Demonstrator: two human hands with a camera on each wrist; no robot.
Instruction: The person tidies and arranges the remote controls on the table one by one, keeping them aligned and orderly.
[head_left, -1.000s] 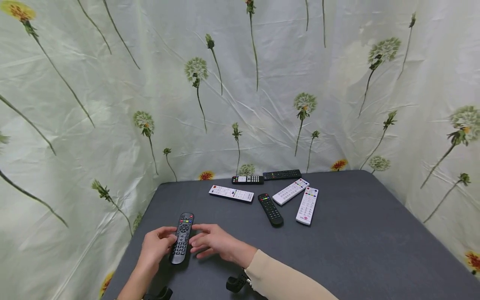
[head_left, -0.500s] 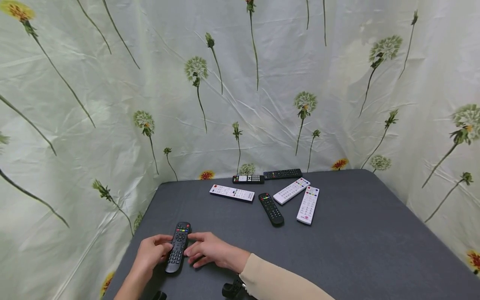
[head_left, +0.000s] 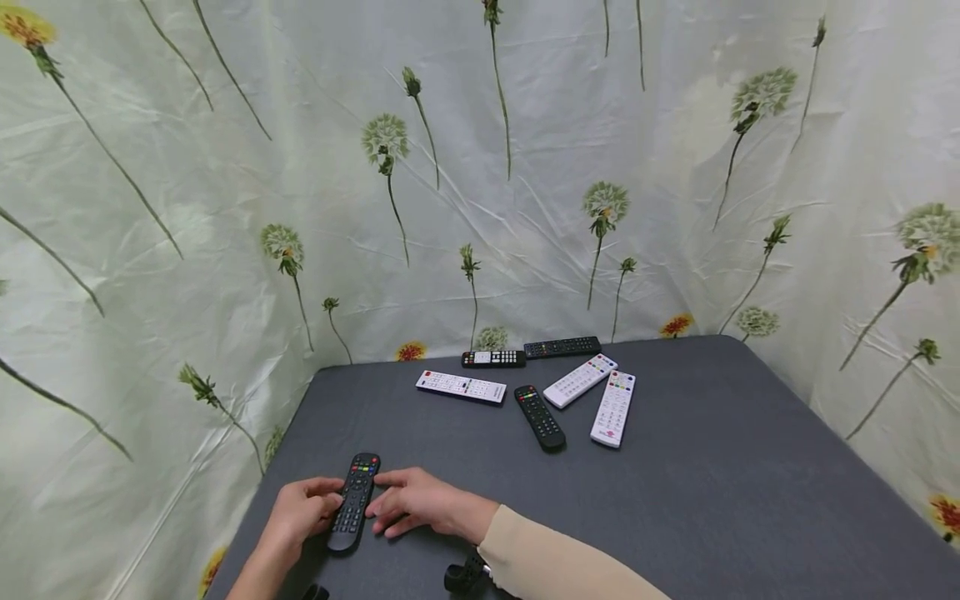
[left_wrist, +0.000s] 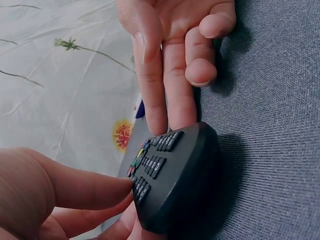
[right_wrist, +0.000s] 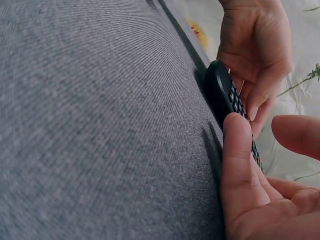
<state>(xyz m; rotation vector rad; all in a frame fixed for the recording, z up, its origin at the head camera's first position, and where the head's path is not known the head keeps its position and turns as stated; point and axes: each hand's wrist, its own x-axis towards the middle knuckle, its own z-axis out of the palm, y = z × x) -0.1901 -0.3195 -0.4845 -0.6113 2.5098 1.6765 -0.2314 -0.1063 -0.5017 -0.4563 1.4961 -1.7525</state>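
A black remote control [head_left: 354,504] is at the front left, close over the dark grey table, its top end with coloured buttons pointing away from me. My left hand [head_left: 297,512] pinches its left edge, thumb at the buttons and fingers underneath, as the left wrist view shows. On the opposite side my right hand [head_left: 423,502] reaches in with two fingers extended, their tips [left_wrist: 182,117] right at the remote's edge. The other fingers of that hand are loosely bent. In the right wrist view the right fingers partly hide the remote [right_wrist: 222,92].
Farther back lie a white remote [head_left: 461,387], a black remote [head_left: 540,418] and two more white remotes [head_left: 580,381] side by side. Two dark remotes [head_left: 562,347] line the far edge of the table [head_left: 675,475]. A flowered curtain [head_left: 525,217] hangs behind and at both sides.
The remote has come toward me and a little left, both hands moving along with it. Over the last half second it shifts only slightly. The remotes farther back stay put.
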